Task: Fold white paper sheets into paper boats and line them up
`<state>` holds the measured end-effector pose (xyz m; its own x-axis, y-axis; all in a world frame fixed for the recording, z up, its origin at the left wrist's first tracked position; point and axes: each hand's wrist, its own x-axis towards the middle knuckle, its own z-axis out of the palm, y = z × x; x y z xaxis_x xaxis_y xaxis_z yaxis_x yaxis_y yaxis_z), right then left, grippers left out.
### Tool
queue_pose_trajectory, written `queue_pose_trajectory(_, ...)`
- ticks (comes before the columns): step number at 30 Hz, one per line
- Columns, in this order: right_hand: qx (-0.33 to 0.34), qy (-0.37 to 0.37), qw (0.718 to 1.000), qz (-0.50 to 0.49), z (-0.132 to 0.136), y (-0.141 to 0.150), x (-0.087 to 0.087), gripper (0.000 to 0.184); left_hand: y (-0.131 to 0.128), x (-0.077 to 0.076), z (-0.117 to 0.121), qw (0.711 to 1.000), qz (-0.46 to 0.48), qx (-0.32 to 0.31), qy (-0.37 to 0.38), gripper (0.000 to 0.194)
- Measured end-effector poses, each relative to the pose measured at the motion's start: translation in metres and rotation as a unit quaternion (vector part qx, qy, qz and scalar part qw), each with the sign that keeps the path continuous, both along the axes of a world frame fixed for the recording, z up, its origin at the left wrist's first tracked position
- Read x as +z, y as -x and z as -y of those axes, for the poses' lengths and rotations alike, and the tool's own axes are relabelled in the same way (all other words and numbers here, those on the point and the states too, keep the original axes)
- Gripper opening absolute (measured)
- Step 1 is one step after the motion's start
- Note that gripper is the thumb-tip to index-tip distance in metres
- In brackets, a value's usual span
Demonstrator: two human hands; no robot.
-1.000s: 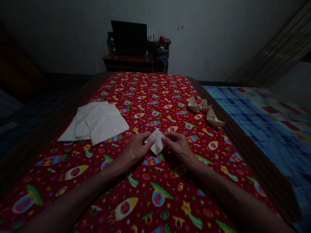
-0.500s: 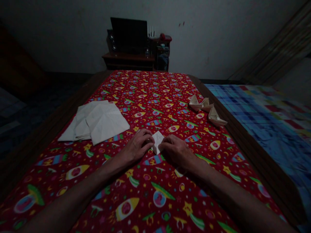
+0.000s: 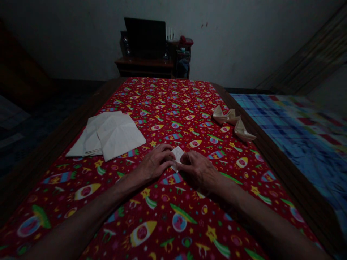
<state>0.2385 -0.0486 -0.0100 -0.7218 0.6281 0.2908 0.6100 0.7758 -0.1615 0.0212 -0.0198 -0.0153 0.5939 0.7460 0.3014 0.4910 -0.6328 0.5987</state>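
A small folded piece of white paper lies on the red patterned cloth, between my two hands. My left hand grips its left edge with thumb and fingers curled. From the other side, my right hand pinches the paper's right edge, the thumb near its lower corner. The fingers cover both sides of the paper, so its folds show only in part. Off to the left rests a stack of creased white paper sheets. Several folded paper boats stand at the right edge of the cloth.
The cloth covers a dark wooden table. Beyond it, a black monitor with speakers stands on a brown cabinet, beside a red telephone. A blue checked covering spreads to the right.
Both hands have closed in on the folded paper, the left thumb and fingers now reaching over its left side. The whole view has shifted slightly.
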Motion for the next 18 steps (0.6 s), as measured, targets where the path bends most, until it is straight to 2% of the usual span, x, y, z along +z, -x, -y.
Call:
queue_pose_trajectory(2,0.016,0.011,1.0,-0.007,-0.002,-0.003,0.003,0.022,-0.002,-0.004,-0.002,1.0,0.008,0.014,-0.007,0.009)
queue_pose_trajectory(6,0.049,0.052,0.996,-0.056,-0.002,-0.009,0.009,0.016,-0.006,-0.009,-0.002,0.998,0.019,0.054,-0.025,0.027)
queue_pose_trajectory(8,0.032,0.024,0.995,-0.094,-0.001,-0.009,0.01,0.015,-0.007,-0.009,0.0,0.997,0.019,0.067,-0.03,0.026)
queue_pose_trajectory(10,0.002,-0.041,0.992,-0.121,0.001,-0.006,0.009,0.015,-0.008,-0.007,0.002,0.997,0.017,0.07,-0.031,0.017)
queue_pose_trajectory(11,-0.002,-0.066,0.991,-0.116,0.003,-0.004,0.008,0.016,-0.009,-0.007,0.002,0.997,0.015,0.067,-0.032,0.012)
queue_pose_trajectory(13,0.011,-0.068,0.995,-0.073,0.004,0.0,0.006,0.021,-0.009,-0.005,0.002,0.998,0.01,0.054,-0.037,0.004)
queue_pose_trajectory(15,0.028,-0.026,0.999,-0.027,0.004,0.003,0.003,0.025,-0.007,-0.004,0.002,0.998,0.005,0.032,-0.05,0.012)
queue_pose_trajectory(18,0.021,0.004,1.0,-0.011,0.002,0.004,-0.001,0.023,-0.001,0.001,0.004,0.997,-0.025,-0.011,-0.072,0.021)
